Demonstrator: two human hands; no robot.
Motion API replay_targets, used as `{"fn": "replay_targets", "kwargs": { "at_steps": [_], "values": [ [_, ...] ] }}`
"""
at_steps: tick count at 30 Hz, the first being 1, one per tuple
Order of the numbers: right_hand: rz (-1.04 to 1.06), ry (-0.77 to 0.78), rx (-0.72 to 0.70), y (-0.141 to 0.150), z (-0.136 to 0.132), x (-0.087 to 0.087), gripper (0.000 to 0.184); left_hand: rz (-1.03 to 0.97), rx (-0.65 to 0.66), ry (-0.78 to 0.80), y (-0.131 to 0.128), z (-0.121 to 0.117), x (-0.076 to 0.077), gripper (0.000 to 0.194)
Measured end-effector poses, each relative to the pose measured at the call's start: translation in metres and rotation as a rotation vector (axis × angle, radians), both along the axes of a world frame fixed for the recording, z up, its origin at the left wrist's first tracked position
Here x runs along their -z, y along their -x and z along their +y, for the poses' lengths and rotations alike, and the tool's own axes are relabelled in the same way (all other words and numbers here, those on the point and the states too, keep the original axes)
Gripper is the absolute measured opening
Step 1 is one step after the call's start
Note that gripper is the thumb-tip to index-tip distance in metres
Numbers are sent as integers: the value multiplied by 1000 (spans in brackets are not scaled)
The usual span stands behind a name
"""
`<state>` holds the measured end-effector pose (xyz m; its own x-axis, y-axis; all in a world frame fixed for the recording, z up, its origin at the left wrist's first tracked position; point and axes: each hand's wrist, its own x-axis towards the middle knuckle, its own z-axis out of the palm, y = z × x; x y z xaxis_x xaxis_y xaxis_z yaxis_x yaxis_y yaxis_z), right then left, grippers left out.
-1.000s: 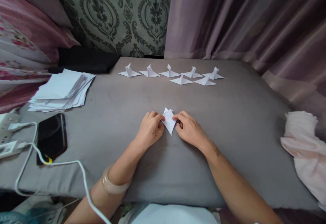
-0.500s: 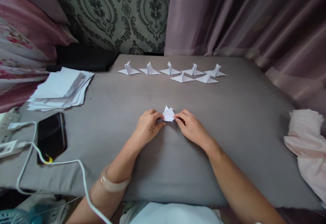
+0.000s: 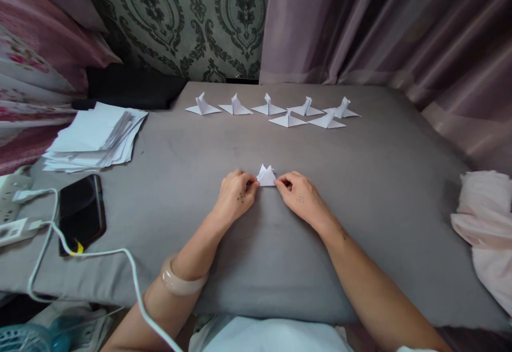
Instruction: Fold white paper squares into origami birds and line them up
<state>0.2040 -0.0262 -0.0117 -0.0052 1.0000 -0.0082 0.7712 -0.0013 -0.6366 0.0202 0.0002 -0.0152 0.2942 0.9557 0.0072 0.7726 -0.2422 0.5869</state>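
Observation:
A small folded white paper piece (image 3: 266, 176) rests on the grey cloth-covered surface (image 3: 360, 181) in front of me. My left hand (image 3: 237, 196) pinches its left corner with curled fingers. My right hand (image 3: 297, 198) pinches its right corner the same way. Only the top, a small triangle with two points, shows between my fingertips. A pale bangle (image 3: 180, 282) sits on my left forearm.
Several finished folded paper figures (image 3: 272, 111) stand in rows at the far edge. A stack of white sheets (image 3: 94, 138) lies at left, with a black phone (image 3: 81, 213), a white cable (image 3: 104, 256) and a power strip (image 3: 12, 213). Pink cloth (image 3: 484, 224) lies at right.
The paper's lower point, visible a second ago, is now folded under or flattened, leaving a smaller triangle. Both hands stayed on it and shifted slightly away from me.

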Motion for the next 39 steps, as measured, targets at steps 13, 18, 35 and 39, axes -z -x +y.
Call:
{"fn": "replay_targets", "kwargs": {
  "at_steps": [13, 18, 35, 39],
  "values": [
    [-99, 13, 51, 6, 1, 2, 20, 16, -36, 33, -5, 2, -2, 16],
    [-137, -6, 64, 7, 1, 2, 18, 50, -39, 25, -6, 2, -1, 14],
    [-182, -37, 112, 13, -4, 6, 15, 362, 361, -181, -20, -25, -7, 30],
    [-190, -5, 128, 13, -3, 7, 18, 394, 385, -201, -13, -27, -4, 34]
  ]
}}
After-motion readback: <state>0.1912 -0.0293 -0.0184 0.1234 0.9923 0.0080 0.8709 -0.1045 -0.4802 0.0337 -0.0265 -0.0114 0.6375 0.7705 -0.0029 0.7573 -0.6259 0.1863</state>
